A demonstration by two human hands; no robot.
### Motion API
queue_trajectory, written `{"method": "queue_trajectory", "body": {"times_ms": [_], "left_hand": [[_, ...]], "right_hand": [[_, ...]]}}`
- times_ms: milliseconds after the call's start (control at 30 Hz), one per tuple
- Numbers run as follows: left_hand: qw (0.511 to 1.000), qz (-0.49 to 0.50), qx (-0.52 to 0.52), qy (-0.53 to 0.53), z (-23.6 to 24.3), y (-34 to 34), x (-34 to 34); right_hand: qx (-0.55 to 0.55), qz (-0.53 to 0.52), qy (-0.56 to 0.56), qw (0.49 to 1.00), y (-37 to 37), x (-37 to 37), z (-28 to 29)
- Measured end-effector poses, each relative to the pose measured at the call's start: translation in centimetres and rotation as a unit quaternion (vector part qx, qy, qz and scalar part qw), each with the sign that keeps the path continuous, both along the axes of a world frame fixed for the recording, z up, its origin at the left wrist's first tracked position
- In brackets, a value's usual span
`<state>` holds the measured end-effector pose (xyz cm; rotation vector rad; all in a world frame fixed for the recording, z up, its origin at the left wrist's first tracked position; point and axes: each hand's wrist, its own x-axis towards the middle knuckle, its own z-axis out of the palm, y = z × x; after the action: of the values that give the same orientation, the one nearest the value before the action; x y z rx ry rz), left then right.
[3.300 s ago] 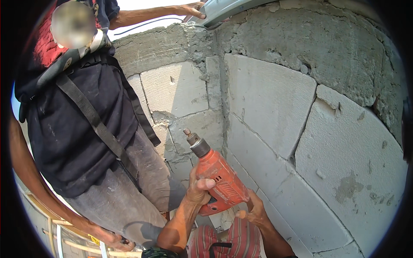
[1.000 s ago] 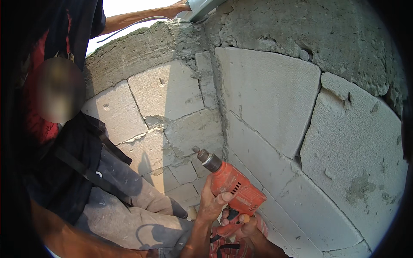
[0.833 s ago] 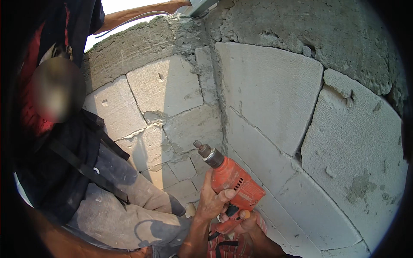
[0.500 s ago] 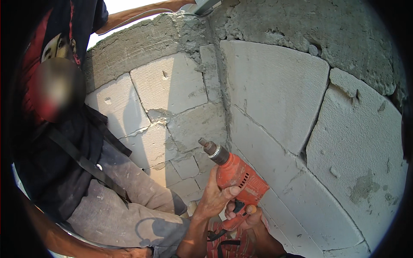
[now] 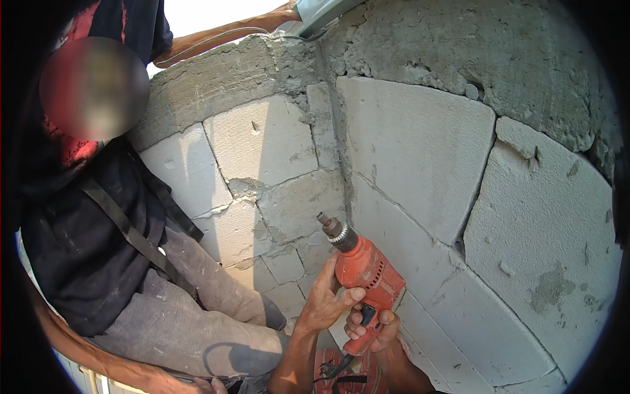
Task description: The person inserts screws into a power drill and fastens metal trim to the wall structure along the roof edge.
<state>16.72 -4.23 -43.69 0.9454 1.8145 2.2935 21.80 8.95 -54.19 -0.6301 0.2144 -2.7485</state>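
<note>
An orange-red corded power drill [image 5: 373, 270] is held in both hands, tilted so its black and silver chuck [image 5: 339, 235] points up and to the left. A short metal bit or socket shows at the chuck's tip. My left hand [image 5: 328, 299] cups the drill body from the left, thumb across its lower side. My right hand [image 5: 380, 329] is wrapped round the handle, fingers near the black trigger [image 5: 368, 314]. From the handle's base a black cord [image 5: 339, 368] runs down toward my striped clothing. The bit's tip is apart from the walls.
Pale block walls [image 5: 420, 151] meet in a corner ahead, with rough concrete bands [image 5: 472, 46] above. At the left stands another person in a dark top and dusty grey trousers [image 5: 197, 315], one arm [image 5: 223, 36] along the wall top. Grey metal [image 5: 321, 13] rests at the upper corner.
The view has shifted a little, so the walls sit lower in the picture. The drill appears slightly farther right against the corner, still in both hands. The other person's hand at the lower left has shifted.
</note>
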Motion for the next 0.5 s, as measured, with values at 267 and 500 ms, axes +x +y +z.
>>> {"method": "queue_trajectory", "body": {"times_ms": [267,500], "left_hand": [[0.996,0.006,0.091,-0.026,-0.4,0.8,-1.1],[0.994,0.012,0.104,0.003,-0.4,1.2,-3.1]], "right_hand": [[-0.009,0.014,-0.008,1.000,-0.8,-0.8,0.9],[-0.045,0.041,-0.029,0.998,-1.0,-2.6,1.5]]}}
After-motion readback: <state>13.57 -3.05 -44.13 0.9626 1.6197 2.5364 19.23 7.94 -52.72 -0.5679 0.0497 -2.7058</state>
